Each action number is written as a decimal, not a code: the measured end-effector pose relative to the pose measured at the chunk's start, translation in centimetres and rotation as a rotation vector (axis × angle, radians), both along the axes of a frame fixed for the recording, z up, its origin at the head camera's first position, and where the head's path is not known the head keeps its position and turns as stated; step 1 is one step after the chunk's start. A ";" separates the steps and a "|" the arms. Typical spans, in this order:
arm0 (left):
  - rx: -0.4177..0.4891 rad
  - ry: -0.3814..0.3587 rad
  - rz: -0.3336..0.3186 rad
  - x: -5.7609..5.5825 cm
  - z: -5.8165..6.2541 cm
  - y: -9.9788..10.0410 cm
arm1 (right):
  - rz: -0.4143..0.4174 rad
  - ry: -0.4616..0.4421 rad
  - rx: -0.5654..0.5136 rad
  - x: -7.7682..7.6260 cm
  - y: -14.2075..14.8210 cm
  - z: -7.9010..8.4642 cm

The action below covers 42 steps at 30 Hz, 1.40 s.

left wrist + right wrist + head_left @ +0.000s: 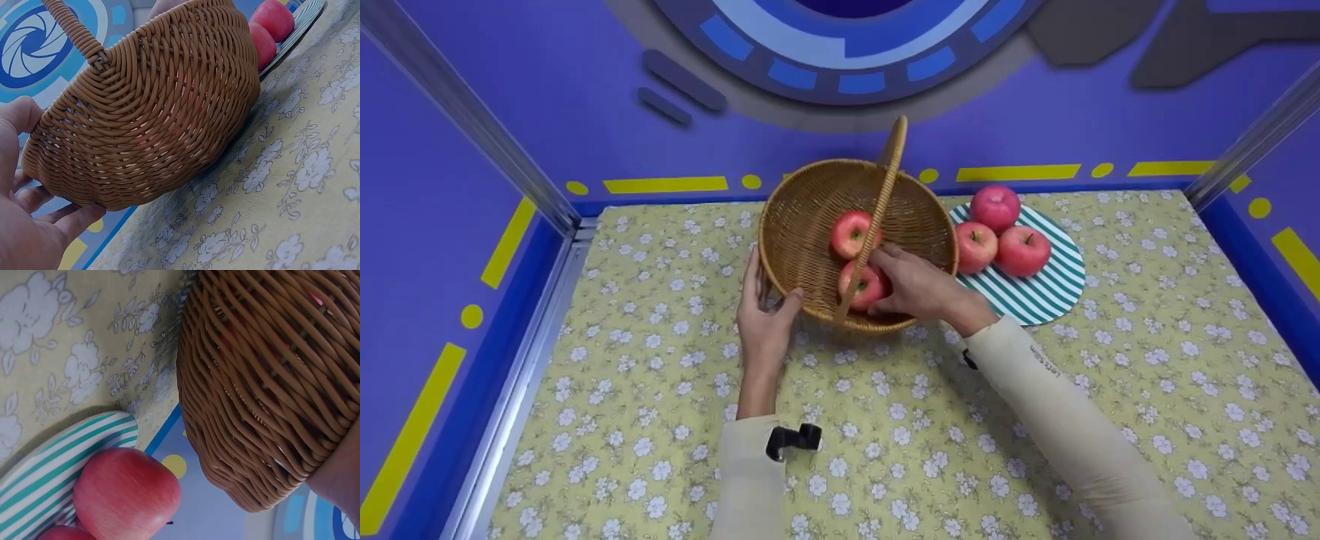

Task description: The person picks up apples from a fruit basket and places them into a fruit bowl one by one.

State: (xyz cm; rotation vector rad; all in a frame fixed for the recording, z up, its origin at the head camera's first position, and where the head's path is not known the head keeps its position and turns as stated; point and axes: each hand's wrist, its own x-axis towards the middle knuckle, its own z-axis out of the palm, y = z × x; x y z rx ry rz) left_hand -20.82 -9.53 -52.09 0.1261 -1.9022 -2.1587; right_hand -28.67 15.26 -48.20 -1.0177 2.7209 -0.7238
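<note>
Apple (871, 286), centre of frame inside wicker basket (802, 217). Right hand (921, 285) curled round it, left hand (765, 322) gripping basket side. Probably best: brace basket, grip gently, avoid handle (891, 169).

head — above, looking forward-down | wrists — close, side-on | shared: basket (802, 225)

Basket (264, 388) ptly cut off in R-wrist cam, hiding most of R hand (916, 286).
</note>
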 end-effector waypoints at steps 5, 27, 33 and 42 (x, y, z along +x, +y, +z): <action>0.010 0.005 -0.007 0.0 0.0 0.1 | 0.001 0.005 -0.027 0.1 0.1 -0.2; -0.024 0.024 -0.007 -0.1 -0.3 -0.3 | -0.081 0.054 -0.137 1.8 1.7 0.9; -0.020 0.006 0.001 0.0 -0.2 -0.3 | -0.114 0.043 -0.189 2.3 2.4 1.0; 0.011 -0.004 -0.002 0.0 -0.3 -0.2 | -0.180 0.089 -0.317 2.7 3.7 1.1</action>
